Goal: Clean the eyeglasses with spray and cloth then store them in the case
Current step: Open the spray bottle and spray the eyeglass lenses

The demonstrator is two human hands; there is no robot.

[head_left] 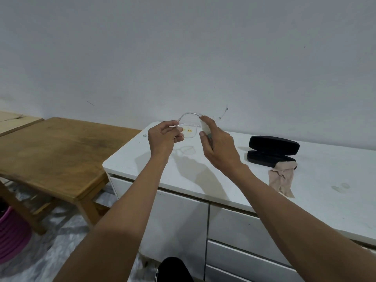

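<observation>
The left hand [162,137] is pinching one side of the clear-framed eyeglasses [188,127] between closed fingers [179,137], while the right hand [218,143] is curling its fingers around a small pale spray bottle [204,127] aimed at the lenses, both raised above the white tabletop [203,180]. The spraying step seems to be underway, so wiping is likely still ahead: the beige cloth [281,178] is lying untouched beside the open black case [272,150], where the eyeglasses are yet to go.
</observation>
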